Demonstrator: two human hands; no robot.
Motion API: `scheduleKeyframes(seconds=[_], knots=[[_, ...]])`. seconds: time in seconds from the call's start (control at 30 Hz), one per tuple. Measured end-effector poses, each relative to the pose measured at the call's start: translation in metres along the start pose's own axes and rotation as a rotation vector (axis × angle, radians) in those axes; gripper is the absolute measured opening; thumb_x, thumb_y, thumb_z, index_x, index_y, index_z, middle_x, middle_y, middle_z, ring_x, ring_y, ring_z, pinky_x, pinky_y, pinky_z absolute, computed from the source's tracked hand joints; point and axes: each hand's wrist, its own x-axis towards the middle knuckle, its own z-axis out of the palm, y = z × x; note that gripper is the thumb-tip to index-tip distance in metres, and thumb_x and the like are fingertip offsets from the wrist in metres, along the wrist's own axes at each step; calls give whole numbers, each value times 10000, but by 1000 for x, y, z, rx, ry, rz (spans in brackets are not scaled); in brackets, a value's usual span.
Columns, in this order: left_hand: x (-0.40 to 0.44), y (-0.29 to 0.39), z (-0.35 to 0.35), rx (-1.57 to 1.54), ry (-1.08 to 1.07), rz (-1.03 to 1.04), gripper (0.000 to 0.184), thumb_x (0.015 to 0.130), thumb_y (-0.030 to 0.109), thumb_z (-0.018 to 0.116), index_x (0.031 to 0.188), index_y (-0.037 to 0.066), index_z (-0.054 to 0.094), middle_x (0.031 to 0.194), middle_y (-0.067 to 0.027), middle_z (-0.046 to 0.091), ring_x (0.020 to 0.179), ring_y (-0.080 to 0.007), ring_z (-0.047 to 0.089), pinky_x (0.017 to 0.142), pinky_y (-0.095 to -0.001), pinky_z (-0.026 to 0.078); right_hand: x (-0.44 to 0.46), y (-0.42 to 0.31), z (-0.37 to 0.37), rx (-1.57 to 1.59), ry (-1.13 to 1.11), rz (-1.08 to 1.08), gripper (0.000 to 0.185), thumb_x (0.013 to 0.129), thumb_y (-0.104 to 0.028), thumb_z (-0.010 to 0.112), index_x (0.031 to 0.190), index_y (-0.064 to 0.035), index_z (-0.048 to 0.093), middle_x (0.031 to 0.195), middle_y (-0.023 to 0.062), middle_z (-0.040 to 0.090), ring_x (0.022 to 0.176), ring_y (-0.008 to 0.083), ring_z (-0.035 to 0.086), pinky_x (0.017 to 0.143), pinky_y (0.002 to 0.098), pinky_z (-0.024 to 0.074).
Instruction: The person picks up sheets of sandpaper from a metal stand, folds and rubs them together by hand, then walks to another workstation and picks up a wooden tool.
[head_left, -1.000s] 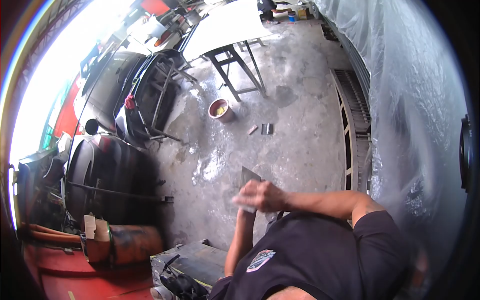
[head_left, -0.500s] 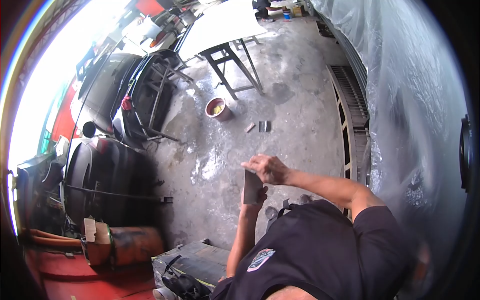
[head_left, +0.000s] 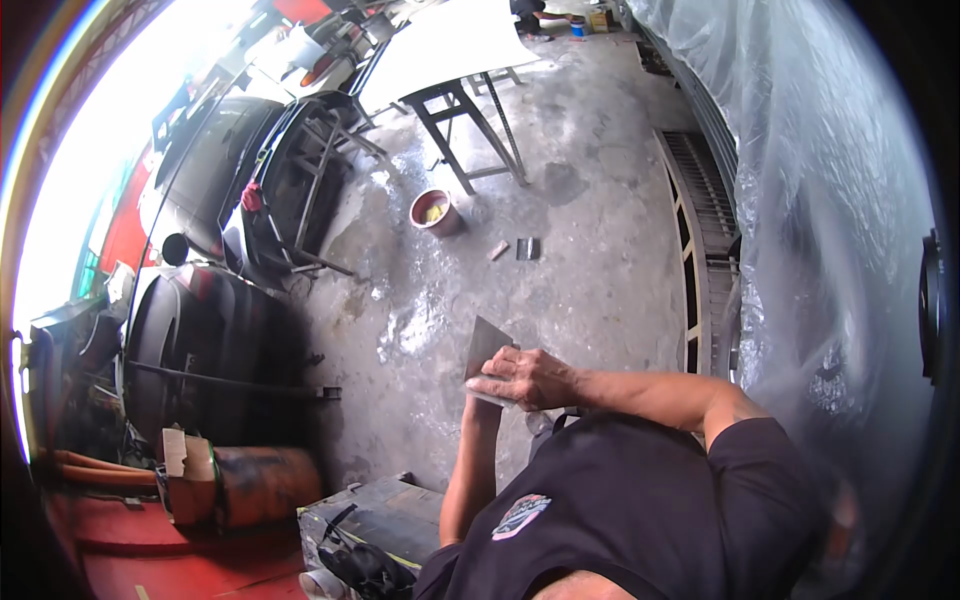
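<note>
A flat grey sheet [head_left: 488, 340], thin and straight-edged, is held out over the floor in front of my body. My left hand [head_left: 483, 409] supports it from below and behind; most of its fingers are hidden by the sheet and my other hand. Across the sheet's lower part lies my right hand [head_left: 532, 380], its fingers bent and pressed against the surface. Whether the sheet is paper or a stiff plate cannot be made out.
A bucket [head_left: 434, 213] with yellow pieces stands on the floor, near a small block [head_left: 498, 250] and a dark item [head_left: 528, 248]. Ahead is a white panel on a stand [head_left: 445, 50]. Car parts [head_left: 200, 350] crowd the left; plastic sheeting [head_left: 800, 220] hangs right. Someone crouches far ahead.
My right hand has slid from the sheet's top edge down to its lower part, toward my body. The sheet has tilted and shifted slightly left, so more of its upper face shows.
</note>
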Motion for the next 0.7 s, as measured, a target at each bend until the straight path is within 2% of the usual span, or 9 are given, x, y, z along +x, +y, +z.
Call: scheduleKeyframes(seconds=[0.17,0.23,0.3,0.33,0.37,0.5,0.57,0.6,0.7], knots=[[25,9,23,92,-14,168,287,1026,273,588,1205,49,589,1175,-87,630,1077,-220,644,933,-369,545,0,20,10,-53,1,164,554,796,-85,652,1347,-143,641,1116,69,662,1031,282,645,807,397,607],[26,11,35,188,119,184,254,1007,276,643,1153,74,590,1033,-64,627,859,-181,654,698,-311,570,-2,33,8,-15,-24,213,548,809,-72,630,1351,-154,648,1110,91,669,1020,286,661,824,403,607],[22,22,41,-47,433,-302,275,1013,328,653,1131,91,581,908,-33,597,609,-123,575,459,-258,457,-7,59,7,-70,37,329,484,844,-74,616,1319,-142,678,1032,138,696,939,317,680,844,393,600],[19,30,61,74,441,-302,317,1010,374,660,1159,109,572,868,-22,585,486,-76,484,352,-243,317,-16,81,12,-11,83,380,424,887,-93,605,1302,-122,689,1011,138,718,910,296,692,859,376,591],[20,29,59,70,448,-307,317,1010,374,660,1159,109,572,868,-22,585,486,-76,484,352,-243,317,-26,100,14,51,130,435,370,930,-112,594,1285,-103,700,991,139,741,882,276,703,873,358,582],[9,27,44,5,658,-93,423,981,278,710,1305,78,527,934,-38,640,545,-75,521,423,-240,368,-30,105,-33,959,420,1168,369,1060,-270,546,1263,4,686,1138,94,738,1054,179,665,976,336,520],[-1,20,8,-54,614,-84,466,975,257,717,1338,59,501,989,-42,659,652,-117,612,523,-280,497,-31,107,-40,1247,648,1091,514,1083,-322,499,1452,35,491,1409,117,589,1236,217,591,1101,365,444],[0,20,3,-135,611,-39,474,973,251,720,1341,51,500,1026,-49,663,751,-148,649,629,-313,545,-39,117,-32,1259,755,1058,426,1066,-404,539,1307,-56,589,1228,75,657,1112,212,657,968,397,542],[5,5,-9,-282,643,-29,470,972,236,721,1343,42,507,1101,-59,667,943,-200,683,834,-376,584,-43,105,-37,1331,683,1047,435,1074,-432,508,1292,-62,578,1241,76,644,1117,223,657,902,449,581]])
